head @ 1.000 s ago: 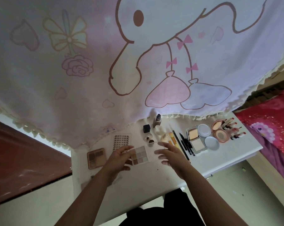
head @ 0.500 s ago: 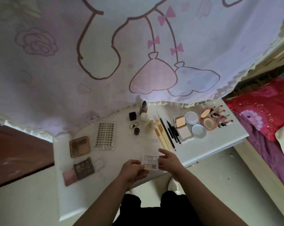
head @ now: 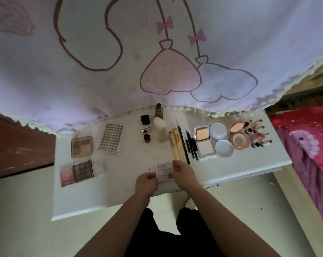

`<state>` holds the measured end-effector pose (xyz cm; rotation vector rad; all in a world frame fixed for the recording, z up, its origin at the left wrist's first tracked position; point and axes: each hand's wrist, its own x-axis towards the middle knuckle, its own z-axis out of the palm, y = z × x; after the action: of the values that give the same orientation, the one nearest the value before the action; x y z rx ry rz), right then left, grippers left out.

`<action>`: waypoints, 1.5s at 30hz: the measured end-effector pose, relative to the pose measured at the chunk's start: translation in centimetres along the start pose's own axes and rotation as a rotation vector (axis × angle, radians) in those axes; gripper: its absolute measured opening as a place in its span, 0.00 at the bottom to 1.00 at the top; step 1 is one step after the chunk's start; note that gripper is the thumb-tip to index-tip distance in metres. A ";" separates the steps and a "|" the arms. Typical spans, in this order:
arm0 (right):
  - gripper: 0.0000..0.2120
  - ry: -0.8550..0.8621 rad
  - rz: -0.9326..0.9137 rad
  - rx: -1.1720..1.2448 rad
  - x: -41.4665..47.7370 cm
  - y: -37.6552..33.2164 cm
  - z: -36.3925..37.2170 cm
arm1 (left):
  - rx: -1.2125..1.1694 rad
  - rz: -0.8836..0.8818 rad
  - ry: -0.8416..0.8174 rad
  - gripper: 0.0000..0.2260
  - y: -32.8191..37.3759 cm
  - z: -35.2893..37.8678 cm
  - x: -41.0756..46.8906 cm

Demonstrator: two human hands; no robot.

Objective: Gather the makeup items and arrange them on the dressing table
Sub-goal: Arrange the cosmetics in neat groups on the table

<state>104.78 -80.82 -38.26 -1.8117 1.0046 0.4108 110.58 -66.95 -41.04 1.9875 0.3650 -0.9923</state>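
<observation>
Here, eyeshadow palette (head: pixel 164 171) between left hand (head: pixel 146 184) and right hand (head: pixel 184 173).

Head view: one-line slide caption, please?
Left hand and right hand hold a small eyeshadow palette at the dressing table, with brushes, compacts and lipsticks laid out behind.

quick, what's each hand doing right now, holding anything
Left hand: holding the small eyeshadow palette by its left edge.
Right hand: pinching the same palette's right edge.
</observation>
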 end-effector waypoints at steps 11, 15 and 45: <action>0.16 0.023 -0.163 0.023 -0.3 -3.2 0.3 | 0.370 0.274 0.189 0.16 0.8 -6.3 -0.8; 0.16 -0.061 -0.214 -0.040 -0.3 -6.8 3.4 | 0.509 0.275 0.285 0.19 -0.2 -12.1 -0.7; 0.27 -0.088 -0.412 -0.458 1.0 -11.8 13.3 | 0.780 0.337 0.155 0.21 -3.2 -24.7 1.5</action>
<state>116.71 -67.60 -38.00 -2.3233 0.4739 0.4836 122.25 -45.35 -36.30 2.7103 -0.3322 -0.8251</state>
